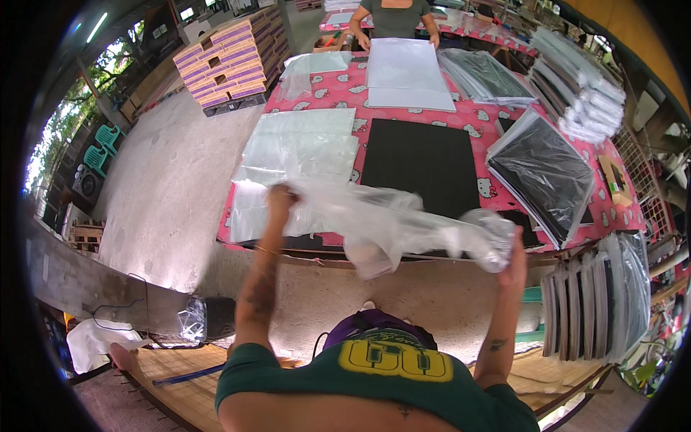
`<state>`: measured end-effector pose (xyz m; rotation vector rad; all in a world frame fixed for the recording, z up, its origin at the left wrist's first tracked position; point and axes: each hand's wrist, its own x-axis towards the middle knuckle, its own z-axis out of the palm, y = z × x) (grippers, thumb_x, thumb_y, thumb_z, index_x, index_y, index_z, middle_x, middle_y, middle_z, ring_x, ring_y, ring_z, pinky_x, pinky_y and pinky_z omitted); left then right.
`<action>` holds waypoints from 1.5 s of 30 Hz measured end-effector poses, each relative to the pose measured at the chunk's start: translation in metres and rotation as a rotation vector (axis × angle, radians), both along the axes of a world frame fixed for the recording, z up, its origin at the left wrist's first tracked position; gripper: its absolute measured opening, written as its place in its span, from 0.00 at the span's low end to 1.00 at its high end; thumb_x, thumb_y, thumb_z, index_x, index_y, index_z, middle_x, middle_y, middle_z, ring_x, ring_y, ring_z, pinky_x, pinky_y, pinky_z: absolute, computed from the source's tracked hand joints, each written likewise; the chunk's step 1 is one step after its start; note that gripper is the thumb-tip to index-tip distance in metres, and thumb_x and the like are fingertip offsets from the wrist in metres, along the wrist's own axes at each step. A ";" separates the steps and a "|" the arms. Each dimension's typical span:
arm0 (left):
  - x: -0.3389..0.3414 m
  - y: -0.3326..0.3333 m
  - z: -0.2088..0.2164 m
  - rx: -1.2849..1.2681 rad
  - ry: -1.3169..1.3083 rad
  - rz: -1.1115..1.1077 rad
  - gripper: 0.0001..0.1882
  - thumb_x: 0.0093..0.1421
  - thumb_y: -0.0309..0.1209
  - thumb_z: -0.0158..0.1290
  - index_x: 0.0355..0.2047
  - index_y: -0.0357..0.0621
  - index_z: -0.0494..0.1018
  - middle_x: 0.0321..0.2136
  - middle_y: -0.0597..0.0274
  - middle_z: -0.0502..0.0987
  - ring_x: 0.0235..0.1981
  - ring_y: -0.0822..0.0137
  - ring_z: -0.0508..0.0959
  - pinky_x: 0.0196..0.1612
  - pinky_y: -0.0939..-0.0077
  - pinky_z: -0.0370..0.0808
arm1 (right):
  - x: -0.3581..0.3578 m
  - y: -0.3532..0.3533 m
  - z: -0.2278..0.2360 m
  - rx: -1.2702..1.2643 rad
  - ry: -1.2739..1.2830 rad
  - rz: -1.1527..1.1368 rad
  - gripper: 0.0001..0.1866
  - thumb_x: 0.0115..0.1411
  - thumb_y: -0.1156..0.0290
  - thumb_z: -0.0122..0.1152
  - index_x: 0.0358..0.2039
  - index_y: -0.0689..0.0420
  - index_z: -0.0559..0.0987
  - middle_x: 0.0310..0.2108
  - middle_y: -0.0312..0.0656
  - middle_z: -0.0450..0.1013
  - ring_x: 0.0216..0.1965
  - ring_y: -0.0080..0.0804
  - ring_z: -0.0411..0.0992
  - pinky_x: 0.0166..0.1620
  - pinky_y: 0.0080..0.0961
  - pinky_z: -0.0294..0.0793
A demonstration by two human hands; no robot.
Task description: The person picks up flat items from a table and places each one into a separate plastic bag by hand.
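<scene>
A clear plastic bag (pixel 381 216) hangs stretched and crumpled between my two hands, above the near edge of the table. My left hand (pixel 282 198) is closed on one end of it, over a pile of flat clear bags (pixel 299 147). At the other end, my right hand (pixel 512 263) grips the bunched plastic; its fingers are partly hidden behind the film. A black flat board (pixel 421 162) lies on the pink patterned tablecloth (pixel 486 189) just beyond the bag. To its right sits a stack of black boards wrapped in clear plastic (pixel 543 173).
Across the table a person (pixel 394 18) holds the far edge of white sheets (pixel 409 72). More wrapped boards (pixel 486 75) lie at the far right, and a row of wrapped panels (pixel 594 299) stands below the table's right end. Stacked cartons (pixel 234 54) rest on a pallet at left.
</scene>
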<state>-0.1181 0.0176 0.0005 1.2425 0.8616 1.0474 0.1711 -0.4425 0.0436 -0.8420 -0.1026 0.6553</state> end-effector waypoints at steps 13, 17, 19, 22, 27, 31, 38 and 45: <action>0.032 0.005 0.016 1.054 1.274 -0.622 0.24 0.58 0.45 0.50 0.44 0.37 0.74 0.34 0.44 0.78 0.38 0.48 0.78 0.44 0.57 0.72 | -0.018 0.068 0.014 -0.281 -0.667 0.166 0.33 0.59 0.71 0.57 0.62 0.66 0.55 0.56 0.46 0.62 0.56 0.30 0.62 0.58 0.27 0.59; 0.101 -0.178 0.072 0.467 0.239 -0.851 0.13 0.62 0.32 0.52 0.41 0.36 0.74 0.25 0.66 0.76 0.25 0.75 0.70 0.31 0.82 0.69 | -0.089 0.125 0.037 0.136 -0.252 0.391 0.22 0.60 0.75 0.55 0.54 0.59 0.64 0.44 0.41 0.71 0.44 0.25 0.71 0.47 0.22 0.70; 0.101 -0.194 0.077 0.458 0.232 -0.688 0.09 0.60 0.30 0.54 0.35 0.36 0.74 0.22 0.65 0.75 0.23 0.77 0.67 0.27 0.81 0.66 | -0.091 0.129 0.028 0.056 -0.172 0.241 0.19 0.60 0.75 0.56 0.51 0.59 0.67 0.41 0.42 0.73 0.39 0.24 0.74 0.42 0.22 0.75; 0.090 -0.197 0.091 0.644 0.317 -0.520 0.04 0.58 0.25 0.53 0.32 0.37 0.73 0.20 0.58 0.73 0.21 0.75 0.69 0.24 0.77 0.65 | -0.102 0.125 0.029 0.123 0.023 0.186 0.18 0.59 0.76 0.58 0.50 0.59 0.67 0.40 0.44 0.74 0.38 0.26 0.75 0.42 0.25 0.79; 0.097 -0.168 0.059 0.803 0.300 -0.145 0.05 0.58 0.20 0.46 0.33 0.37 0.72 0.23 0.58 0.75 0.24 0.71 0.75 0.25 0.74 0.70 | -0.092 0.107 0.024 0.291 0.081 0.129 0.14 0.62 0.69 0.54 0.46 0.61 0.69 0.41 0.43 0.73 0.43 0.32 0.74 0.46 0.32 0.78; 0.058 -0.052 -0.003 0.139 -0.207 -0.145 0.05 0.55 0.25 0.50 0.29 0.34 0.71 0.20 0.59 0.74 0.21 0.66 0.75 0.22 0.71 0.72 | -0.023 0.052 -0.012 0.565 0.253 0.234 0.15 0.63 0.64 0.52 0.46 0.60 0.72 0.44 0.43 0.73 0.47 0.33 0.72 0.51 0.32 0.74; -0.171 0.150 0.145 1.212 0.219 1.242 0.34 0.54 0.42 0.57 0.48 0.27 0.57 0.45 0.50 0.64 0.43 0.59 0.68 0.49 0.63 0.67 | 0.049 -0.059 0.035 0.232 -0.125 -0.361 0.14 0.62 0.68 0.53 0.45 0.61 0.73 0.46 0.44 0.72 0.48 0.32 0.69 0.53 0.27 0.68; -0.014 0.045 0.028 1.355 1.427 0.058 0.12 0.59 0.28 0.46 0.41 0.37 0.72 0.41 0.48 0.74 0.42 0.55 0.75 0.44 0.62 0.72 | -0.018 0.023 0.034 0.029 -0.360 -0.334 0.07 0.62 0.74 0.52 0.40 0.59 0.74 0.39 0.38 0.73 0.41 0.23 0.70 0.45 0.20 0.69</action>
